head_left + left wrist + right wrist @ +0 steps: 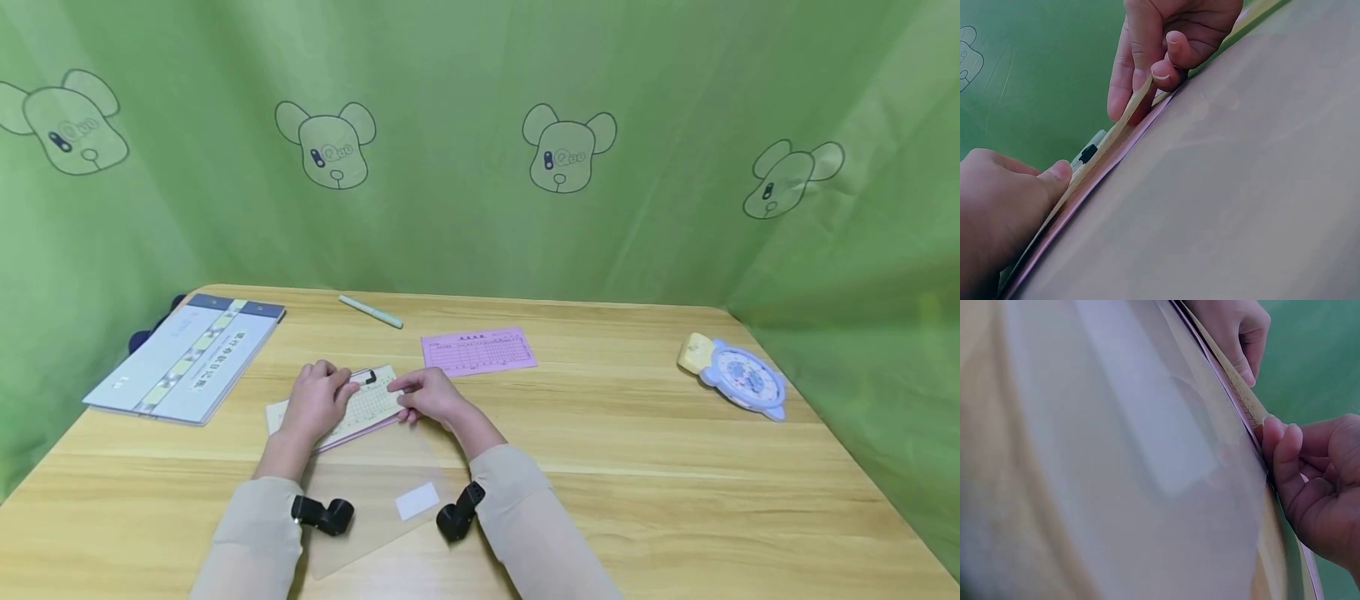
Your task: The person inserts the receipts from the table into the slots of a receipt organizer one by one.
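In the head view, a cream printed form (pixel 371 406) lies tilted at the left centre of the table, with a pink sheet (pixel 1079 200) showing under its edge. My left hand (pixel 317 402) grips its left part, thumb on top beside a small black clip-like piece (pixel 371 377). At the right end, my right hand (pixel 433 395) pinches the form's edge between thumb and fingers; the left wrist view shows that edge lifted in a curve off the pink sheet. Below both hands, a translucent folder (pixel 360 492) carrying a white label (pixel 417 501) extends toward me.
A blue-white account book (pixel 176 367) lies at the left. Behind the hands are a pale green pen (pixel 371 311) and a purple printed form (pixel 480 351). Far right sits a blue animal-shaped dial (pixel 746 379) beside a yellow block (pixel 696 353). Green curtain (pixel 450 233) surrounds the table.
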Motion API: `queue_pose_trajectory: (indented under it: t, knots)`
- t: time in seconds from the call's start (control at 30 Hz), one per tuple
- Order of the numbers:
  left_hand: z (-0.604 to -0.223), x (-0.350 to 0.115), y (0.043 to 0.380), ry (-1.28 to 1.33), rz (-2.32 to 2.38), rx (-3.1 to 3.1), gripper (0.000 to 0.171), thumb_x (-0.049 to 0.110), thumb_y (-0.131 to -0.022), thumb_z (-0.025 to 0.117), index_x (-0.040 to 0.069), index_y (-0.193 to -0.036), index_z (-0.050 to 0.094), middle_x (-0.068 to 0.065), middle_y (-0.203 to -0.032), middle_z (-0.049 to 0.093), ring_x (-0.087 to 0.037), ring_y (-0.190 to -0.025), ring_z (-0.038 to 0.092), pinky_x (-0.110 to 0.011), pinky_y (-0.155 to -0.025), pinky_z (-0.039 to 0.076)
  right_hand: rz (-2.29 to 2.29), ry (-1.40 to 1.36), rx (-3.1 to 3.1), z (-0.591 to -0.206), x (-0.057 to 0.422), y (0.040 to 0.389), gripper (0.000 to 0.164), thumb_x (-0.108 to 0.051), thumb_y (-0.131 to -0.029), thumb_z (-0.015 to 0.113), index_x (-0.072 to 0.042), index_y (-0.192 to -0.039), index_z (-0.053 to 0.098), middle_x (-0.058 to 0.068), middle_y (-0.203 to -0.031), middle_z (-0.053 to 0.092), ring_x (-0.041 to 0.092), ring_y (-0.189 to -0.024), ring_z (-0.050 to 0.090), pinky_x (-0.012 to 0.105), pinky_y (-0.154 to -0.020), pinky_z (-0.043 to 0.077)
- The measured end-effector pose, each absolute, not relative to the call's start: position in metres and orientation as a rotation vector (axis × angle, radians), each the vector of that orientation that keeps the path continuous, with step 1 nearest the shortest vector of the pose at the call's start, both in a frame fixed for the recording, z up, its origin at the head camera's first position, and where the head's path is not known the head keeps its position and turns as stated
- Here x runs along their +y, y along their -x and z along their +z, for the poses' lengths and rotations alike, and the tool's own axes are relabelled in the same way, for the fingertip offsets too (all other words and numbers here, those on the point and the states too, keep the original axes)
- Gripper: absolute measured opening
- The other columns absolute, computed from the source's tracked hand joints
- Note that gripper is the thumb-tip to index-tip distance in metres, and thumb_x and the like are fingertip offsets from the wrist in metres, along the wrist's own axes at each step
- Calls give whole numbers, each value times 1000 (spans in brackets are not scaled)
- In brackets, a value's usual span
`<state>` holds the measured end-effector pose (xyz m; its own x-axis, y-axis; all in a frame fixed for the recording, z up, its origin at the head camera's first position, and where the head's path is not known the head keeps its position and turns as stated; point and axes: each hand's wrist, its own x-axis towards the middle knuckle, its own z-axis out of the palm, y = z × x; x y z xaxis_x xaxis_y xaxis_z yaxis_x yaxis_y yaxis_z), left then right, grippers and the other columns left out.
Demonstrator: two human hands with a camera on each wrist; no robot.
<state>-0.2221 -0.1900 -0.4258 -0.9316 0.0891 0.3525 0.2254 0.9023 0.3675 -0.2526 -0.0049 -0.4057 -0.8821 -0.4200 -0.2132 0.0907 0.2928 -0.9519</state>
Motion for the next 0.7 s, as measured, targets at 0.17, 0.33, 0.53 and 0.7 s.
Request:
queue_pose_trajectory:
  t: [0.17, 0.33, 0.53, 0.7]
  knots:
    - [-425, -190, 222, 230, -591, -2746, 34, 25, -86, 53, -1, -108, 58, -16, -94, 50, -28, -85, 41, -41, -76, 33, -1616, 290, 2151, -404, -6, 251, 24, 10, -78, 52, 4, -100, 60, 14, -71, 56, 14, -47, 52, 22, -43, 43]
    - [-425, -191, 222, 225, -599, -2751, 34, 24, -85, 54, -1, -108, 58, -16, -95, 50, -28, -86, 41, -41, -77, 32, -1616, 294, 2142, -405, -6, 251, 23, 10, -78, 52, 4, -99, 60, 13, -71, 56, 14, -48, 53, 23, -45, 45]
    - [-426, -191, 221, 216, -611, -2748, 36, 25, -84, 55, -1, -109, 57, -16, -96, 50, -29, -87, 41, -41, -78, 32, -1636, 307, 2131, -407, -5, 251, 24, 10, -78, 52, 5, -100, 60, 13, -74, 57, 14, -49, 53, 22, -45, 45]
    - [-426, -191, 221, 195, -648, -2745, 37, 25, -84, 56, -1, -110, 57, -16, -96, 50, -28, -87, 41, -41, -77, 32, -1651, 308, 2100, -402, 3, 250, 24, 9, -78, 53, 5, -101, 59, 12, -81, 58, 16, -53, 55, 25, -51, 47]
